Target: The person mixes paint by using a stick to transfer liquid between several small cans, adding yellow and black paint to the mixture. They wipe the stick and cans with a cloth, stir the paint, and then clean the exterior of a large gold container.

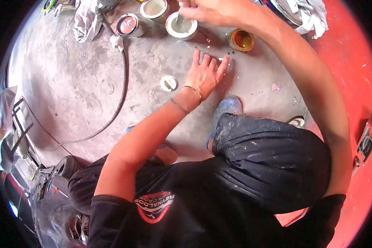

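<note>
My right hand (194, 10) is at the top of the view with its fingers closed on a thin grey stirrer (179, 21), whose lower end is inside a white-rimmed can (192, 31) of pale liquid. Below that can, my left hand (204, 74) hangs over the floor, palm down and fingers spread, holding nothing. A jar of amber liquid (242, 40) stands to the right. On the left are a can with a pinkish top (127, 25) and another can of pale contents (153, 7). A round white lid (168, 83) lies on the floor left of my left hand.
A dark hose (125, 78) curves across the concrete floor (87, 99) at left. White cloths lie at the top left (87, 20) and top right (312, 16). Car parts (62, 182) are at lower left. The floor at far right is red (347, 53).
</note>
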`<action>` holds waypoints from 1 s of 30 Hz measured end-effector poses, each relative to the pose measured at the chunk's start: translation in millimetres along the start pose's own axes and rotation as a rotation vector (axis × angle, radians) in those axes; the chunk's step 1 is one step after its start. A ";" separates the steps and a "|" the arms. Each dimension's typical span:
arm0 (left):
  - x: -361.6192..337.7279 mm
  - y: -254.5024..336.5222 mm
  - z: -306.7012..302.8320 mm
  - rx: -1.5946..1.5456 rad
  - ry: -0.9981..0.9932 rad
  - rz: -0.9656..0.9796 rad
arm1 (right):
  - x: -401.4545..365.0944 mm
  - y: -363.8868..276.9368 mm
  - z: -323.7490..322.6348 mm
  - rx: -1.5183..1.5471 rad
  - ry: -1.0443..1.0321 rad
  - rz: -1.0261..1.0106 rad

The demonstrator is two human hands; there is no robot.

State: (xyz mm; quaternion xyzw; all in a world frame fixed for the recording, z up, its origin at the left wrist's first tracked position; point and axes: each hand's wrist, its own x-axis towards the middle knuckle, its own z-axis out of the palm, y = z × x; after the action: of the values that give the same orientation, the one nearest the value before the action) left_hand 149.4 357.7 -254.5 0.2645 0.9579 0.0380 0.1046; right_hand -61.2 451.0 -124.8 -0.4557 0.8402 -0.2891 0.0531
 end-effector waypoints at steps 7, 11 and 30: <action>1.6 -12.4 -51.2 -0.315 0.230 -0.028 | 0.8 -6.6 1.6 -0.027 -0.189 0.092; 39.7 -8.4 -56.6 -0.494 0.584 -0.017 | 3.2 -13.7 3.0 -0.074 -0.048 0.053; -88.3 -103.0 -95.8 -0.360 0.219 0.366 | 0.1 -22.1 6.9 -0.114 -0.180 0.032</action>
State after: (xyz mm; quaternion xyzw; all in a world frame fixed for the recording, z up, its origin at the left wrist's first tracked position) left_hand 151.0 222.3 -158.4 0.4045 0.8778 0.2540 0.0371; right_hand -42.6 438.7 -118.7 -0.4685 0.8543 -0.1977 0.1072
